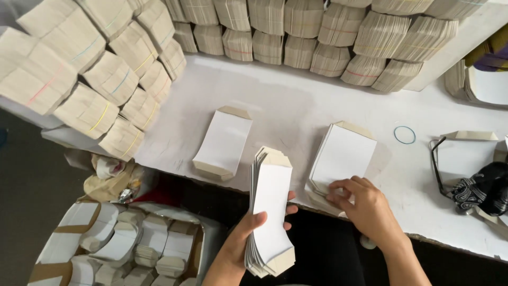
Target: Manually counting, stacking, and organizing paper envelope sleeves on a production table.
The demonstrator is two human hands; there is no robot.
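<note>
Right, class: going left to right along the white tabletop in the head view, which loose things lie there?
Small white card stack → larger white card stack under the right hand → blue rubber band → black patterned cloth.

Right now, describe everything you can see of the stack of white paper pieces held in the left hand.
The stack of white paper pieces with tan angled end flaps looks like flat, unglued card blanks, many thin layers deep, their edges slightly fanned along the left side. It is long and narrow, standing nearly upright and tilted a little, above the dark gap in front of the white table. The left hand has it in its grip from below, fingertips wrapped over the right edge. Nothing else touches it.
</note>
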